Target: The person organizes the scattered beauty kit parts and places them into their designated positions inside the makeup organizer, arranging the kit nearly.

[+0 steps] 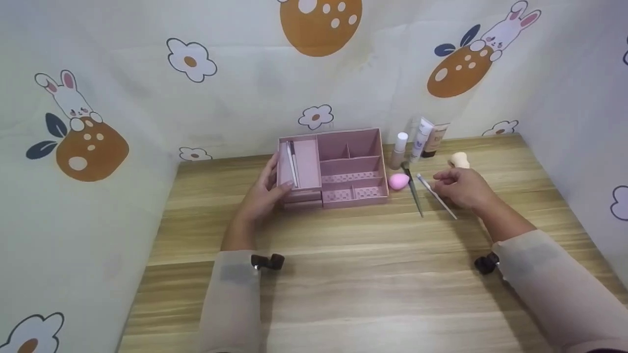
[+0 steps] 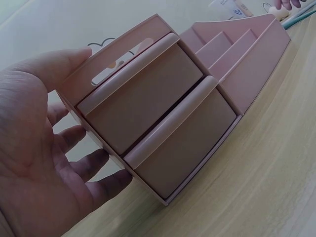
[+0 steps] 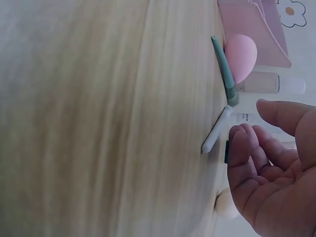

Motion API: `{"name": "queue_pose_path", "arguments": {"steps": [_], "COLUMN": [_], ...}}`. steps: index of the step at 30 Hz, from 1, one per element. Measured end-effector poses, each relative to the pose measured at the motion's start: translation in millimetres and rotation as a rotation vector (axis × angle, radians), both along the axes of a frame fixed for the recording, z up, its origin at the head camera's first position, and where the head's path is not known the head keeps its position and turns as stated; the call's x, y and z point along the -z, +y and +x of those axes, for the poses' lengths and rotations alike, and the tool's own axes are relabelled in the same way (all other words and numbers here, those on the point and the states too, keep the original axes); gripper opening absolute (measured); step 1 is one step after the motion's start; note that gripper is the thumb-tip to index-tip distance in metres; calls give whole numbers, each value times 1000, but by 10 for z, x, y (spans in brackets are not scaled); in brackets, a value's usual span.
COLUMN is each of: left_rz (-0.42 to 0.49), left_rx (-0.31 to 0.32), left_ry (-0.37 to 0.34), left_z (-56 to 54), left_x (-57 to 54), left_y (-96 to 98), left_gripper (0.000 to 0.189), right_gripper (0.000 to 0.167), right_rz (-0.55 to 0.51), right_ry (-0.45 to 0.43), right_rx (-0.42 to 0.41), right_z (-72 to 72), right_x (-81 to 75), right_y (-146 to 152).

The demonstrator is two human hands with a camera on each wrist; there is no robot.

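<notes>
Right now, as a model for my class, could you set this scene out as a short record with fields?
Left hand: holding the organizer at its left side
Right hand: near the white brush, holding nothing visible
Drawers: two, both closed
On organizer: two slim sticks
Lying on table: white brush, green brush
Right of organizer: pink sponge, bottle, white tube, brown tube, cream object

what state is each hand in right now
Left hand: gripping the pink organizer at its left side.
Right hand: open, fingers loosely curled, holding nothing, near the white brush.
</notes>
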State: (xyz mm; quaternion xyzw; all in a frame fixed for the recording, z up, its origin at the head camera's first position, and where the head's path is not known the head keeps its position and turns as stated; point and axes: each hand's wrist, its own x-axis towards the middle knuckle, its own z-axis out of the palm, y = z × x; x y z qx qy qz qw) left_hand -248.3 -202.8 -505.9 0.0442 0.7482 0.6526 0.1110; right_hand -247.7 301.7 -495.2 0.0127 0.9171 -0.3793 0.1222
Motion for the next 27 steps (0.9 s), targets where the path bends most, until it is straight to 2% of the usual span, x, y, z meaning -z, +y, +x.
{"name": "queue_pose_path", "arguments": {"steps": [5,8,20,27], "left_rz": [-18,-28,-48,-41], "left_rx": [7,6,-1,-6], "left_ry": [12,8,8,15], "left_z": [9,14,2,11], "left_x": [-2,-3,9,-2], "left_y": [-5,-8,-12,-6], "left_gripper": [91,90,92,92], "right_gripper": [50,48,43,37], "right_rz": [-65,-69,83,100], "right_ry": [-89,-98,-64,-36], "right_rx": [5,-6,-55,-69], "right_z": [2,-3,-24,-16], "right_x": [39,57,66,68], "right_y": [17,26,11,-2]}}
